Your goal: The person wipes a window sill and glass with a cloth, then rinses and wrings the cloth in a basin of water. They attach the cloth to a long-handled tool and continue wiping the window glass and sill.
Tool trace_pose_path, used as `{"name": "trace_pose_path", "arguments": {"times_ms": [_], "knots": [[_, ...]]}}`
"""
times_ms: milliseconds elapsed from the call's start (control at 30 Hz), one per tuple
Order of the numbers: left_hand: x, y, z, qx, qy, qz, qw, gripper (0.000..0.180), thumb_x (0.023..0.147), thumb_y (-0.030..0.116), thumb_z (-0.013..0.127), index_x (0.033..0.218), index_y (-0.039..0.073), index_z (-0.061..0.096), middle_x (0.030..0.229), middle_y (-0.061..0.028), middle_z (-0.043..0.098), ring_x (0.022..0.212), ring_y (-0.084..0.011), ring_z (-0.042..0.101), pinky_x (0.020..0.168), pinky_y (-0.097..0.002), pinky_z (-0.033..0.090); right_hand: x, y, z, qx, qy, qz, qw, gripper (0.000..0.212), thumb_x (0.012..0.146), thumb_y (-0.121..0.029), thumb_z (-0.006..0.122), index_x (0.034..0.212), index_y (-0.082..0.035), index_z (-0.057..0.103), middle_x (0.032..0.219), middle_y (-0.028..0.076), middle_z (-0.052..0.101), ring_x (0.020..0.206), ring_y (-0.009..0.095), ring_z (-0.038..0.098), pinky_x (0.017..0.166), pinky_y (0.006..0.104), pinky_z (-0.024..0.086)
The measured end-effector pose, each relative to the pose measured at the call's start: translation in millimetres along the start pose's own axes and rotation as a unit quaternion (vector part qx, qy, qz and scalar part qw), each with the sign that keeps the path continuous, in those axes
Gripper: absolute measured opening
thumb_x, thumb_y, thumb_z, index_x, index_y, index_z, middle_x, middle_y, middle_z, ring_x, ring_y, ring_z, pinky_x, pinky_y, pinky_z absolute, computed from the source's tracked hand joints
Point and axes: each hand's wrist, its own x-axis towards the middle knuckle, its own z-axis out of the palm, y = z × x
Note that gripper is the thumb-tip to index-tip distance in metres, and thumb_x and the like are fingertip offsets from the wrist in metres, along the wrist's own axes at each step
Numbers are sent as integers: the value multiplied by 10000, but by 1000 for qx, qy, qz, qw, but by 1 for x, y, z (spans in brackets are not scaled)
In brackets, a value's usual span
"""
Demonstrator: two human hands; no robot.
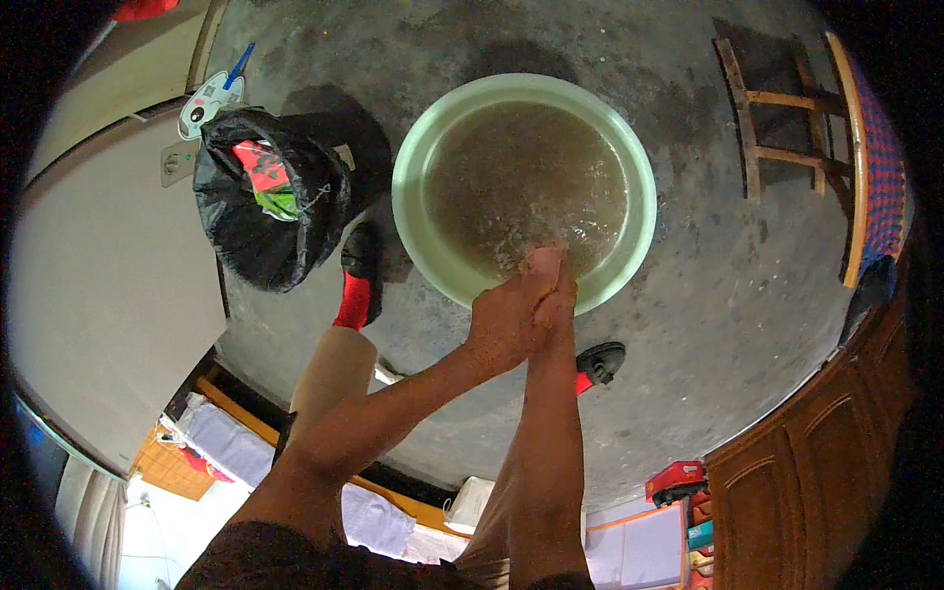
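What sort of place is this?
Probably a room in someone's home, though I can't tell which: a wooden-framed seat with a checked cover, a wall socket and a pale green basin of cloudy water on the floor.

Grey, stained floor (708, 285) | pale green basin (407, 192) | open black bag (231, 236) | wooden-legged seat (878, 162) | two black shoes (603, 362)
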Motion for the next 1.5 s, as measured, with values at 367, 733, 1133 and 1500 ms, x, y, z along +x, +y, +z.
{"name": "trace_pose_path", "arguments": {"times_ms": [367,733,1133,1500], "knots": [[93,-142,13,98,106,-43,989,170,851,249,640,932,99,638,859,-128,669,813,-345,656,676,-452,516,0,13,-17,-76,32,-107,991,559,973,-456,515,1404,-116,409,1360,81,473,1287,231,419,1000,422,418],[22,-26,-41,-117,-212,-38,969,160,852,135,668,998,90,620,928,-129,656,840,-293,647,734,-395,515,-1,5,-28,-41,-124,34,991,563,937,-443,587,1389,-132,458,1294,33,557,1157,195,554,898,387,514],[22,-15,-94,18,-77,21,997,302,866,262,595,1100,77,639,1026,-117,671,913,-308,636,809,-373,515,-106,15,33,-25,-124,71,990,504,991,-500,436,1362,-159,464,1286,1,563,1132,175,571,915,388,508],[-2,76,-170,-425,-193,-127,875,176,905,243,656,912,71,621,832,-30,629,793,-112,582,740,-286,495,-230,-2,105,-91,-213,9,973,489,962,-444,562,1361,-179,462,1125,-18,587,969,136,581,789,306,503]]}}
